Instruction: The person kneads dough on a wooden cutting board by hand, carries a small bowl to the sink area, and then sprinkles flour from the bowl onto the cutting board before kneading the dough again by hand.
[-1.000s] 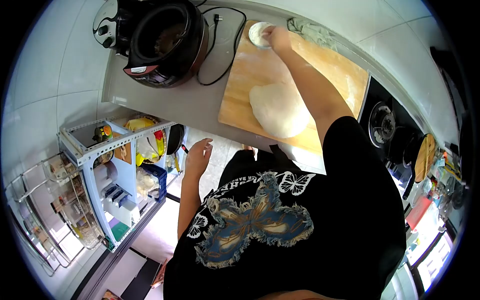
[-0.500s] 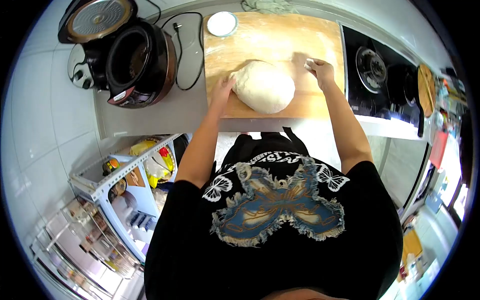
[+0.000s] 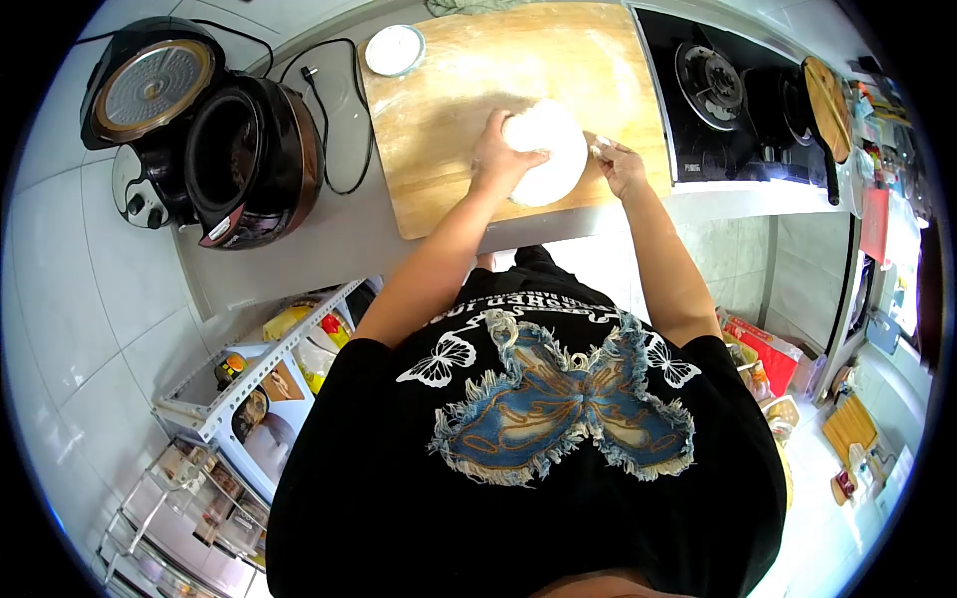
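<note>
Now the dough (image 3: pixel 548 154) sits on the wooden board (image 3: pixel 439 110), close to the board's near edge and toward its right corner, a pale rounded lump dusted with flour. The left hand (image 3: pixel 501 154) lies against the dough's left side, fingers spread and curved over the top of it, pressing rather than gripping. The right hand (image 3: pixel 620 164) is at the dough's right side, just beside it; its fingers are bent and pinched together with something white between the tips, though what that is cannot be made out. A small round white bowl (image 3: pixel 394 49) stands at the board's far left corner, well apart from the hands. The board rests on a grey counter (image 3: pixel 329 224), with its right edge next to a black gas stove (image 3: pixel 713 95). Left of the board, near the counter's left end, an open rice cooker (image 3: pixel 234 149) stands with its lid tipped back, and its black cord (image 3: pixel 344 130) loops across the counter between cooker and board.
</note>
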Demonstrator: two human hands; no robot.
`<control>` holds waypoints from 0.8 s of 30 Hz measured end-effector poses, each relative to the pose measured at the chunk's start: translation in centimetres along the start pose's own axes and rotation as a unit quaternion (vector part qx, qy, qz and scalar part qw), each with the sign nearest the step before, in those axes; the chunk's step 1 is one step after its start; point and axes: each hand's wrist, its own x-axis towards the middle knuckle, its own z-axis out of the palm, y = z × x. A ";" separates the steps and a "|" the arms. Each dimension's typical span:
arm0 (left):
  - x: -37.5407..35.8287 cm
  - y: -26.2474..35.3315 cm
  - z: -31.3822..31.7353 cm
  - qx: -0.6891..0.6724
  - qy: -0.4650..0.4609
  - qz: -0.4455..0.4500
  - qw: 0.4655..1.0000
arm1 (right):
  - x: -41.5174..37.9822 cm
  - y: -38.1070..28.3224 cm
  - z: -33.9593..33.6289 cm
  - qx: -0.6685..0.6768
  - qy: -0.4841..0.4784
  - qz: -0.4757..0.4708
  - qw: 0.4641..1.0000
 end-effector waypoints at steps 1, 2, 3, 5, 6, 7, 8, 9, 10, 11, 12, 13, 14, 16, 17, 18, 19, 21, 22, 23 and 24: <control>-0.1 0.4 0.0 -0.054 -0.009 -0.016 0.998 | -0.2 0.0 0.2 0.001 0.002 -0.001 1.000; -0.3 0.5 0.1 -0.108 -0.019 -0.033 0.993 | -0.2 0.2 0.2 0.002 0.002 0.001 1.000; -0.4 0.1 0.1 -0.108 -0.020 -0.034 0.993 | 0.1 0.1 0.0 0.003 0.002 0.004 1.000; -0.4 -1.6 -1.2 -0.393 -0.030 -0.150 0.907 | 1.0 -0.4 0.1 -0.030 0.027 -0.025 0.999; -0.9 -2.7 -2.3 -0.407 -0.003 -0.170 0.897 | 1.5 -0.9 0.6 -0.061 0.050 -0.055 0.995; -1.7 -3.8 -3.4 -0.410 0.042 -0.177 0.894 | 2.2 -1.9 1.0 -0.056 0.074 -0.100 0.991; -2.5 -5.0 -4.6 -0.412 0.086 -0.186 0.888 | 2.9 -2.8 1.5 -0.100 0.117 -0.172 0.973; -2.8 -8.8 -5.3 -0.413 0.114 -0.211 0.879 | 3.3 -3.8 1.9 -0.145 0.158 -0.242 0.946; -3.7 -7.7 -7.5 -0.400 0.164 -0.212 0.877 | 2.7 -4.8 3.2 -0.258 0.200 -0.268 0.906; -4.1 -9.3 -9.3 -0.397 0.187 -0.212 0.873 | 1.9 -5.2 4.9 -0.367 0.237 -0.291 0.851; -4.7 -9.3 -11.0 -0.374 0.230 -0.237 0.867 | 3.0 -3.8 5.4 -0.455 0.163 -0.385 0.787; -5.1 -11.1 -12.4 -0.355 0.244 -0.226 0.873 | 2.9 -3.0 6.6 -0.428 0.030 -0.331 0.840; -5.7 -12.6 -13.4 -0.342 0.249 -0.201 0.884 | 2.5 -2.7 7.7 -0.377 -0.016 -0.365 0.851; -6.9 -13.4 -14.9 -0.343 0.256 -0.217 0.877 | 1.8 -3.1 8.8 -0.307 0.015 -0.372 0.876; -7.4 -13.5 -14.8 -0.344 0.262 -0.231 0.871 | 2.0 -3.3 8.4 -0.287 0.092 -0.344 0.889; -8.0 -14.1 -14.7 -0.336 0.261 -0.230 0.875 | 2.6 -2.5 8.2 -0.306 0.030 -0.345 0.887; -8.4 -14.6 -14.6 -0.335 0.262 -0.231 0.875 | 2.4 -1.1 8.1 -0.359 -0.049 -0.331 0.871; -9.4 -14.1 -13.9 -0.339 0.278 -0.240 0.866 | -0.5 -0.9 8.7 -0.363 -0.150 -0.326 0.860; -9.7 -13.9 -13.8 -0.340 0.277 -0.242 0.866 | 0.5 -0.6 7.6 -0.307 -0.124 -0.342 0.879; -10.0 -13.5 -13.7 -0.357 0.272 -0.256 0.856 | 0.4 -0.8 7.3 -0.310 -0.125 -0.341 0.878; -10.3 -12.9 -13.4 -0.372 0.267 -0.271 0.847 | 0.1 -0.8 6.5 -0.408 -0.133 -0.320 0.845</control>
